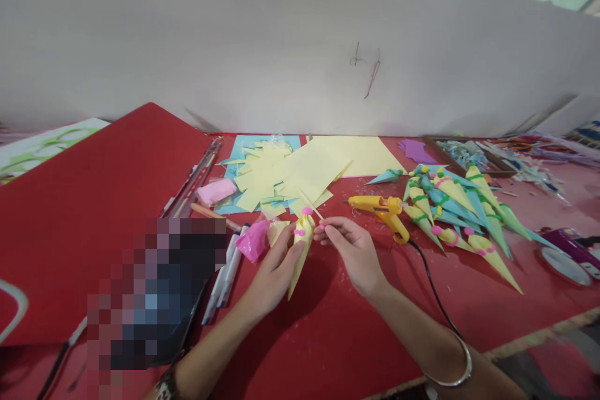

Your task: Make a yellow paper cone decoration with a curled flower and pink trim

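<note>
My left hand point(275, 272) is closed around a pale yellow paper cone point(299, 265), its point tilted down toward me. Pink clay balls point(300, 232) sit on the cone's side, and a larger pink piece caps its top. Just to the right, my right hand point(354, 253) pinches a thin light stick point(310, 205) that slants up and left behind the cone's top. A small pink bit shows at those fingertips; whether it is on the stick or on the fingers I cannot tell. Beside my left hand lies a bright pink clay packet point(253, 241).
A yellow glue gun point(382, 209) lies right, its black cord point(429, 275) running toward my right forearm. Beyond it are several decorated paper cones point(450, 200). Yellow paper pieces point(262, 175) cover the back middle. Left are white markers point(227, 275) and a red board point(117, 187).
</note>
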A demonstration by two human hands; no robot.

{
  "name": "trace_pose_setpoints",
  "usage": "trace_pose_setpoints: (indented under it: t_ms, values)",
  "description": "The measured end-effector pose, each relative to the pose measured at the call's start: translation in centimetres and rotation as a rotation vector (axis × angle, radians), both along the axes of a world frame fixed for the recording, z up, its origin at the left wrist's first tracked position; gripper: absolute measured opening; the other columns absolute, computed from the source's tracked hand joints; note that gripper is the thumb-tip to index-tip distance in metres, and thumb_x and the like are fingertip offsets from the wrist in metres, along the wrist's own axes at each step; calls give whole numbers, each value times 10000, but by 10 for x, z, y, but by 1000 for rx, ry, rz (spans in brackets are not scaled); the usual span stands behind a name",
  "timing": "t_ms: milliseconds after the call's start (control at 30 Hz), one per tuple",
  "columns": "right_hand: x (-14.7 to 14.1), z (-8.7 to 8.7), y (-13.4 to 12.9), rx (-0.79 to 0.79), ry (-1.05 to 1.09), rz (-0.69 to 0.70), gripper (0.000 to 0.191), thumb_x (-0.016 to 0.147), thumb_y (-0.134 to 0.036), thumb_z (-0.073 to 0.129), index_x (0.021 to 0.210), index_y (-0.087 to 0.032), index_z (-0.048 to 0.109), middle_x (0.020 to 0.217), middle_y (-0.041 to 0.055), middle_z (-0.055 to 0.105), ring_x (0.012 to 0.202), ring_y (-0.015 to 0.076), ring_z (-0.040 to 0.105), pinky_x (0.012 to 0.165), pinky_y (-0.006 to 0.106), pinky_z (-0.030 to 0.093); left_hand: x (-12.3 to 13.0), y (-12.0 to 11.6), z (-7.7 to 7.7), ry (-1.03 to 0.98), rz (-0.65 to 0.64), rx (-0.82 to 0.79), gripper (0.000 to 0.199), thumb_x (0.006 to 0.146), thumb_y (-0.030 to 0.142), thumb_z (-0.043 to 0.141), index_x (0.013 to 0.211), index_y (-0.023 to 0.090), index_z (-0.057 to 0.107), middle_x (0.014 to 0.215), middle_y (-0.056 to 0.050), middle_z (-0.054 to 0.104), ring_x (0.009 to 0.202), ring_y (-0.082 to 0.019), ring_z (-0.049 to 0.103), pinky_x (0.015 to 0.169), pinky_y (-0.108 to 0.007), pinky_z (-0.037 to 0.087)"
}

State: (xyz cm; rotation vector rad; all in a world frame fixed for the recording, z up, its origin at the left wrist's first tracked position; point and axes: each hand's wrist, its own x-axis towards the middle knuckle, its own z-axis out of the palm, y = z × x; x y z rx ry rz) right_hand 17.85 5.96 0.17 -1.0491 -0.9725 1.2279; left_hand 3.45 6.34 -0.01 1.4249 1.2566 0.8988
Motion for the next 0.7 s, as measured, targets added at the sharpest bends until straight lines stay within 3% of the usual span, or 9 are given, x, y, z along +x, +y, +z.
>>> trace_pose_setpoints:
  t_ms: [200, 300, 500, 700]
  values:
    - [-1, 4, -3, 41, -41, -27, 74, 727, -221, 614, 798, -204, 624, 739, 1, 667, 680, 132, 630, 693, 278, 511, 2, 2, 5, -54, -187, 70, 298, 837, 303, 412, 1120, 212, 431, 1170, -42, 524, 1055, -172, 495, 913, -285, 370]
    - [0, 5, -4, 79, -108, -29, 96, 737, -224, 600, 823, -209, 643, 783, 18, 658, 718, 152, 621, 703, 298, 504, 3, 2, 7, -92, -201, 68, 284, 837, 291, 421, 1109, 207, 417, 1126, -49, 537, 992, -168, 527, 860, -285, 404]
    - [1, 7, -7, 304, -374, -46, 102, 728, -180, 608, 766, -245, 677, 848, 30, 550, 834, 166, 545, 704, 279, 464, 6, -2, 10, -120, -200, 56, 298, 829, 304, 446, 1111, 212, 411, 1039, -40, 569, 914, -168, 549, 795, -293, 436]
    - [0, 8, -8, 285, -417, -38, 110, 746, -188, 587, 788, -257, 662, 837, 18, 516, 788, 151, 521, 654, 260, 459, 6, -3, 9, -110, -202, 73, 314, 826, 309, 450, 1126, 226, 404, 1045, -40, 554, 961, -178, 531, 813, -299, 433]
